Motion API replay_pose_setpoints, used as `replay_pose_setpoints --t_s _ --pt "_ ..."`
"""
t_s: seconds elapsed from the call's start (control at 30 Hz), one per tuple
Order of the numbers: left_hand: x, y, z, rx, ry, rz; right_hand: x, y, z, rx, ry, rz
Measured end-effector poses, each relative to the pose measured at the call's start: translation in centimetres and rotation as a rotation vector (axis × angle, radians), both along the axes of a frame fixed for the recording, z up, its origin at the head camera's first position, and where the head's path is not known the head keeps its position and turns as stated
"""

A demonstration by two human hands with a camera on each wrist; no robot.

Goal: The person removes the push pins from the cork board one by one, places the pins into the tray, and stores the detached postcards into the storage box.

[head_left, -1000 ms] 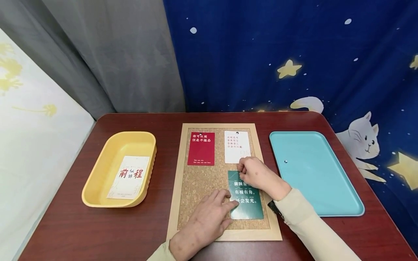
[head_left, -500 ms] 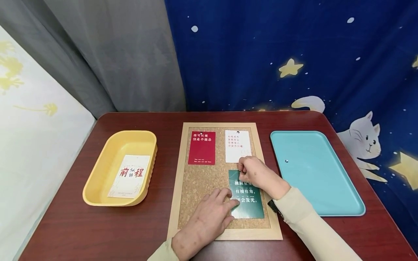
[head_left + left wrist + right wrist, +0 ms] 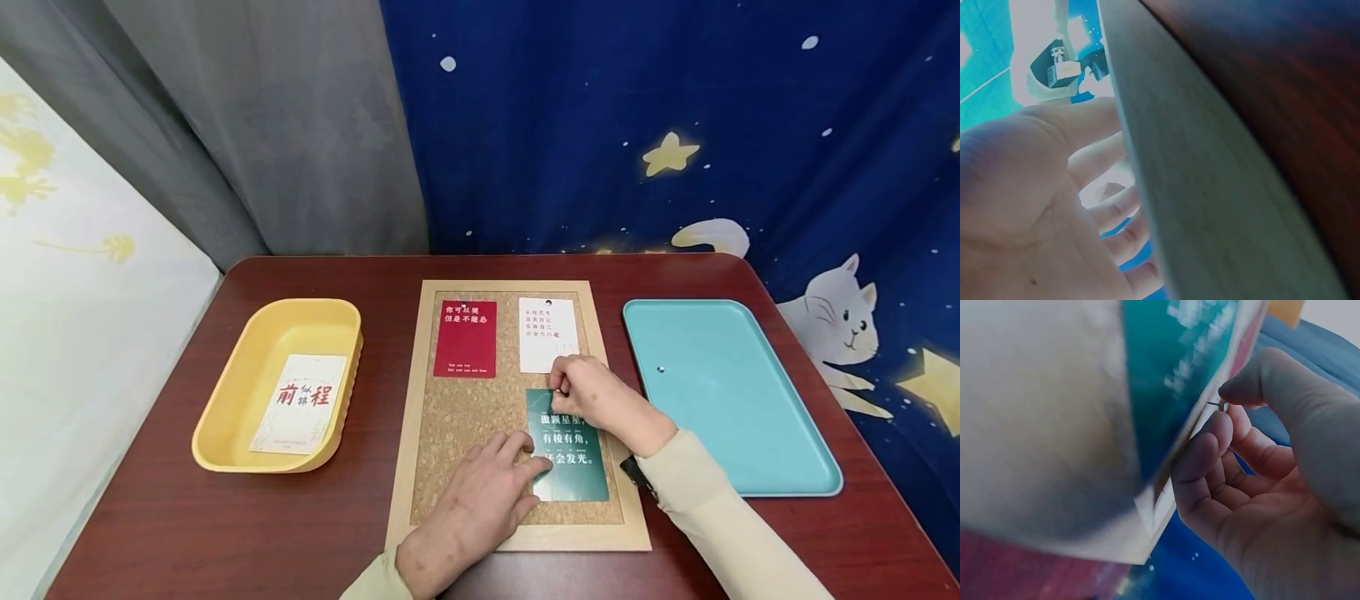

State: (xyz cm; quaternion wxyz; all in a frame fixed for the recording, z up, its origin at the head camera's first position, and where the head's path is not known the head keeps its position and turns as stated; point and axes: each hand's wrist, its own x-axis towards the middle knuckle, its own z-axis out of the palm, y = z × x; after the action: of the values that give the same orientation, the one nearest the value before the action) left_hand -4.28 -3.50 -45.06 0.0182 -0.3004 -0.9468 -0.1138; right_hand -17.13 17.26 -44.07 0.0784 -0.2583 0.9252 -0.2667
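A green card (image 3: 572, 479) with white lettering lies on the lower right of a wood-framed cork board (image 3: 457, 417). My left hand (image 3: 480, 500) rests on the board, its fingertips touching the card's left side; in the left wrist view its fingers are loosely extended and hold nothing. Over the card's top edge, my right hand (image 3: 592, 392) pinches a thumbtack (image 3: 1222, 407) between thumb and fingers. The tack's pin points toward the board, seen in the right wrist view; in the head view the hand hides it. Above, a red card (image 3: 465, 339) and a white card (image 3: 547, 333) are each tacked at the top.
A yellow bin (image 3: 225, 417) at the left holds another white card (image 3: 296, 417) with red and dark lettering. At the right lies a turquoise tray (image 3: 742, 400) with a single tack (image 3: 661, 369) on it. Curtains hang behind the dark red table (image 3: 150, 517).
The right hand has lifted and shifted slightly off the card's top, uncovering a bit more lettering. The left hand stays in place. The head view has drifted a little.
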Motion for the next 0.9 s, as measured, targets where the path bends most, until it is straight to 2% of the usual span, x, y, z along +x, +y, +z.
replay_pose_setpoints --t_s 0.1,0.13,0.37,0.5,0.7,0.9 --pt "-0.1 0.0 0.0 0.005 0.012 0.001 -0.4 0.6 0.9 -0.016 -0.025 -0.052" --pt "-0.1 0.0 0.0 0.008 0.017 0.002 0.0 0.4 2.4 0.0 -0.041 -0.089" --pt "-0.4 0.1 -0.1 0.01 0.01 0.007 -0.7 3.3 3.8 -0.009 -0.048 -0.187" --pt "-0.4 0.1 -0.1 0.021 -0.004 0.003 -0.5 5.4 3.9 0.023 -0.07 -0.229" --pt "0.0 -0.1 -0.2 0.025 -0.051 0.011 0.0 8.0 3.3 0.079 -0.121 -0.265" --pt "0.0 0.0 -0.2 0.025 -0.048 0.015 0.6 10.2 2.5 0.104 -0.108 -0.298"
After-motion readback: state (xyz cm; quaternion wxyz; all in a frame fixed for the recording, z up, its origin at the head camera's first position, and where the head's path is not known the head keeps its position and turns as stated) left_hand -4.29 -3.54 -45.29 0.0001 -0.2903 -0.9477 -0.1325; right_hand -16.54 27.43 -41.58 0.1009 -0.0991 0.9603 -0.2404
